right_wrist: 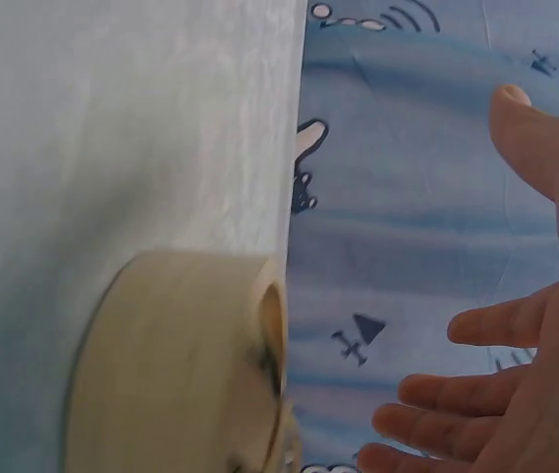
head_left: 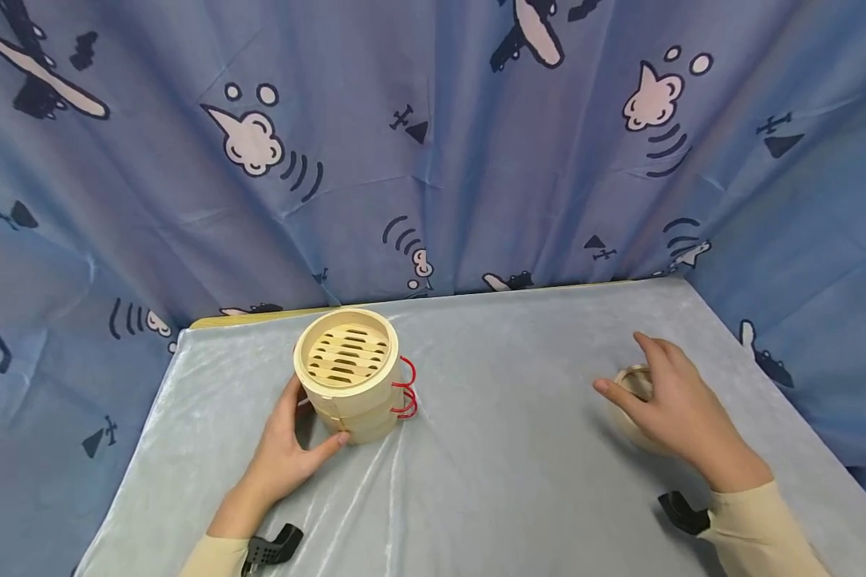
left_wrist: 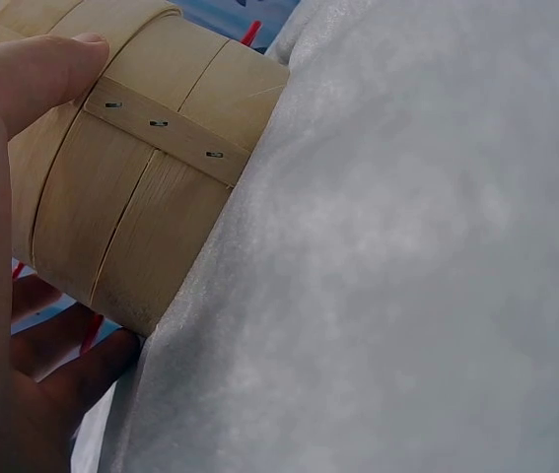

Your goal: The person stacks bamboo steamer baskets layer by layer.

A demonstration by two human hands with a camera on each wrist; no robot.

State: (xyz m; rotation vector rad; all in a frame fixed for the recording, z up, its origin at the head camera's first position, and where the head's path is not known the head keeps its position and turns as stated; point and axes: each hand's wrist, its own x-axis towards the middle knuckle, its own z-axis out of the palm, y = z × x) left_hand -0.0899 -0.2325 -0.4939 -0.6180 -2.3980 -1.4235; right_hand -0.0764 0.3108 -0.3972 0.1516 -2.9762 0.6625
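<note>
Left hand (head_left: 281,461) clamped round the stacked bamboo steamer (head_left: 349,361), left on the grey cloth (head_left: 498,457); right hand (head_left: 681,413), fingers apart, near a round wooden basket (right_wrist: 175,365); even pressure should keep the tiers (head_left: 366,423) aligned

The head view faced forward and down onto the steamer stack (head_left: 355,391), shared by the left wrist's close view; right of it, the right wrist's faced curtain (right_wrist: 407,241).

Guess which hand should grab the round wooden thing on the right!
Probably the right hand: it's open and close to the round wooden thing. The left hand is holding the steamer stack.
</note>
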